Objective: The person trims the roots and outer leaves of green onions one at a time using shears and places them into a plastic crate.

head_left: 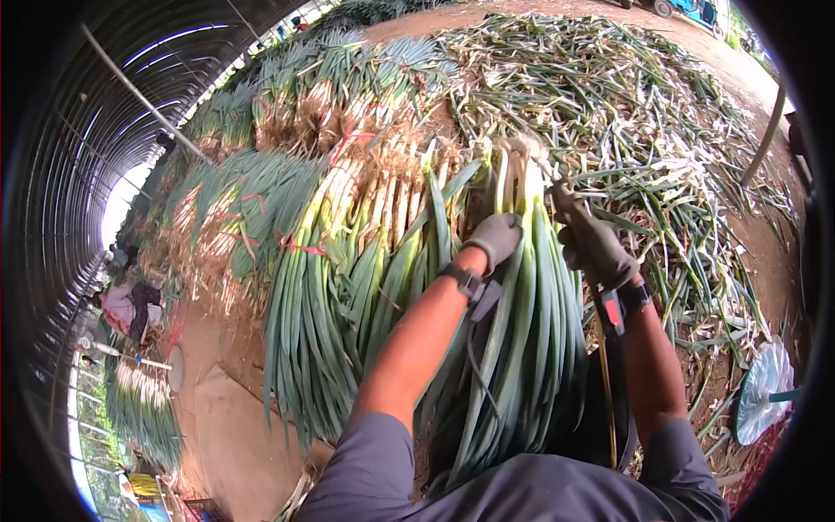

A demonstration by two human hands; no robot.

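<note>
My left hand (496,240), in a dark glove, is closed at the left side of a bunch of long green onions (532,252). Their white ends and roots point away from me, and the green leaves hang down towards my lap. To the right of the bunch my gloved right hand (598,247) is closed, its fingers curled. A dark, elongated shape (565,198) reaches from it up towards the roots; I cannot tell what this is. Left of my left arm lie more green onions (335,252), some tied with red string.
Loose leaves and peelings (609,104) cover the ground ahead and to the right. Tied bundles (226,209) lie in rows at the left. A metal pole (143,100) slants across the upper left. A clear plastic-covered round thing (765,391) stands at the right. Another person (130,306) is at the far left.
</note>
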